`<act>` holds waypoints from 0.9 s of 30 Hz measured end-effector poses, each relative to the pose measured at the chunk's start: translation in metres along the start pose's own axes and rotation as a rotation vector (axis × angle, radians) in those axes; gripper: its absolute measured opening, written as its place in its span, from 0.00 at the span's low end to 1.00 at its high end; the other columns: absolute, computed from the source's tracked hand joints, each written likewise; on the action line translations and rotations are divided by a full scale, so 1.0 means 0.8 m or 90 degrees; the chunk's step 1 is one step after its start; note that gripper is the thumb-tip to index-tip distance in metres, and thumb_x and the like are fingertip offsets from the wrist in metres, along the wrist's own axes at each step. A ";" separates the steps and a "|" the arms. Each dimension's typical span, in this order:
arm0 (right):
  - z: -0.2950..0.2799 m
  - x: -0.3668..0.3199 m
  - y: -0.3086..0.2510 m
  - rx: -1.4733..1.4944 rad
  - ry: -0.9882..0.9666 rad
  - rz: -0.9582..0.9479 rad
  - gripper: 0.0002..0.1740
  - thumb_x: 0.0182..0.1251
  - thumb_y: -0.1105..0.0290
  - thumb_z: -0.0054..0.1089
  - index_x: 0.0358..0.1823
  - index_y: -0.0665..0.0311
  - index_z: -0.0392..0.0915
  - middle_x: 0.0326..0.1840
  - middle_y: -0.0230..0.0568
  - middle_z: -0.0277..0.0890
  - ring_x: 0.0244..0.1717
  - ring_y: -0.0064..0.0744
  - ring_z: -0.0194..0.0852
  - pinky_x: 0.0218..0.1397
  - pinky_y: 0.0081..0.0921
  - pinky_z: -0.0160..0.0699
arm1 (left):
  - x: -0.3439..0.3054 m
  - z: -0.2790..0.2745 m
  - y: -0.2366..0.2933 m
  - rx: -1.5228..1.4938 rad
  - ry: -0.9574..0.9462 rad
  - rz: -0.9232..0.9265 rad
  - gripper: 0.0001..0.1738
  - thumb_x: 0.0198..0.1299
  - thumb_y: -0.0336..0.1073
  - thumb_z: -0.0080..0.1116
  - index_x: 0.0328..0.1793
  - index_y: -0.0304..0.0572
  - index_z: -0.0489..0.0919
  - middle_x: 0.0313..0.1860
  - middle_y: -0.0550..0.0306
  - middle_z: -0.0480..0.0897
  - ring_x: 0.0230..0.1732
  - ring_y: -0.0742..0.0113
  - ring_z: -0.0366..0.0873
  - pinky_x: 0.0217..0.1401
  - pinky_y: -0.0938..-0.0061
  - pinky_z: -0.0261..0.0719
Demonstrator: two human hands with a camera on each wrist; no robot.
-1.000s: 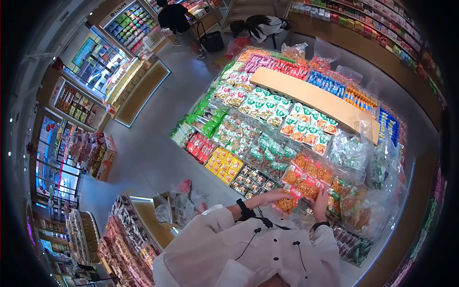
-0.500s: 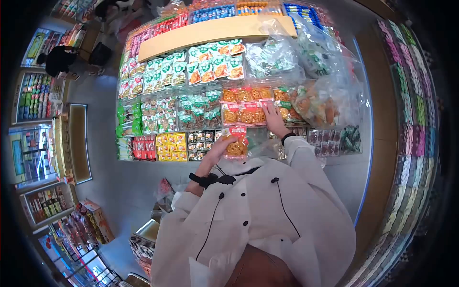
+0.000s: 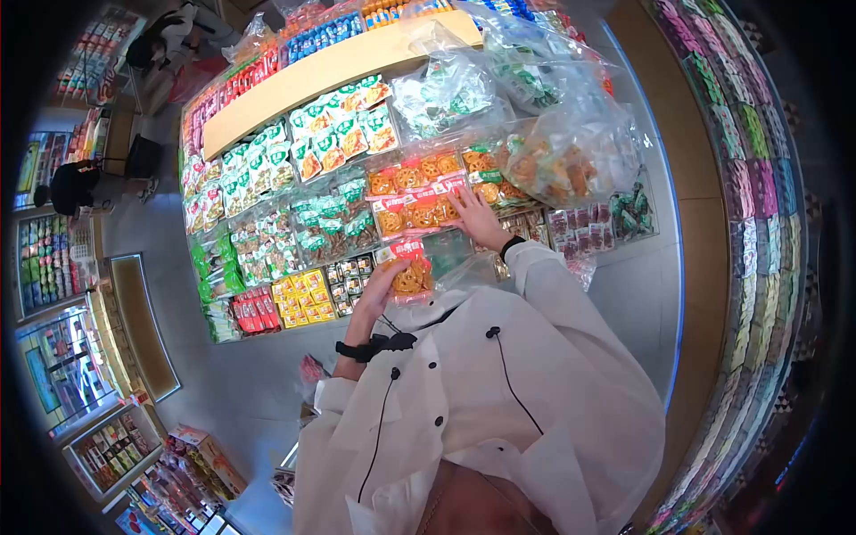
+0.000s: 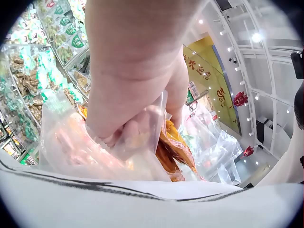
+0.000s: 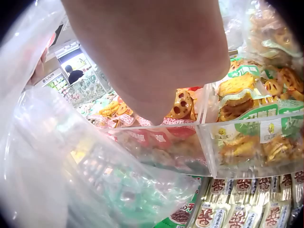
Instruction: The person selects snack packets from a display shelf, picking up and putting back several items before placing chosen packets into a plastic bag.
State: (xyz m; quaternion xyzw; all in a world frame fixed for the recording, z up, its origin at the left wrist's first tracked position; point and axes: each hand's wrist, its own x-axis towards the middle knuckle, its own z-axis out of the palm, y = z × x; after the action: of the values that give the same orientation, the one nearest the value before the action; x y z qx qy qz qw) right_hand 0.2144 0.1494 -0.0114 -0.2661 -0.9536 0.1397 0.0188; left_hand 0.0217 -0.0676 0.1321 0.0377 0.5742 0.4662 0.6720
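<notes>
My left hand (image 3: 385,283) grips a small stack of red and orange lotus-root snack packets (image 3: 411,273) close to my chest, above the display's front edge. In the left wrist view the fingers (image 4: 137,109) curl round the crinkled clear packets (image 4: 80,147). My right hand (image 3: 469,217) reaches forward with its fingers stretched out flat on the same kind of packets (image 3: 415,214) lying in a clear bin. The right wrist view shows the lotus-root packets (image 5: 181,105) behind the clear bin wall (image 5: 209,142); that hand's fingers are hidden there.
Big clear bags of snacks (image 3: 571,165) lie right of the bin, another bag (image 3: 450,89) behind. A wooden ledge (image 3: 330,67) crosses the display. Green, yellow and red packets fill bins to the left. Shelves (image 3: 758,178) line the right wall. A person (image 3: 71,187) stands far left.
My left hand has lifted the packets off the bin and drawn them toward my chest. My right hand stays on the lotus-root bin. The head view has swung round.
</notes>
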 end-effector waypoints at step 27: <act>-0.141 0.001 -0.089 0.978 -0.307 0.110 0.24 0.76 0.64 0.61 0.66 0.69 0.70 0.49 0.35 0.81 0.48 0.23 0.82 0.54 0.25 0.81 | 0.011 0.012 0.022 -0.054 -0.030 0.088 0.27 0.78 0.51 0.48 0.71 0.39 0.71 0.62 0.56 0.81 0.59 0.69 0.82 0.62 0.72 0.80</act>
State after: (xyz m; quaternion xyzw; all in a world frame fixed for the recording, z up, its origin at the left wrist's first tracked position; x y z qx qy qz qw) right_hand 0.1906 0.1208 0.1168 -0.2140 -0.5452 0.8103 -0.0203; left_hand 0.0182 -0.0466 0.1392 0.0595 0.5342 0.5340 0.6526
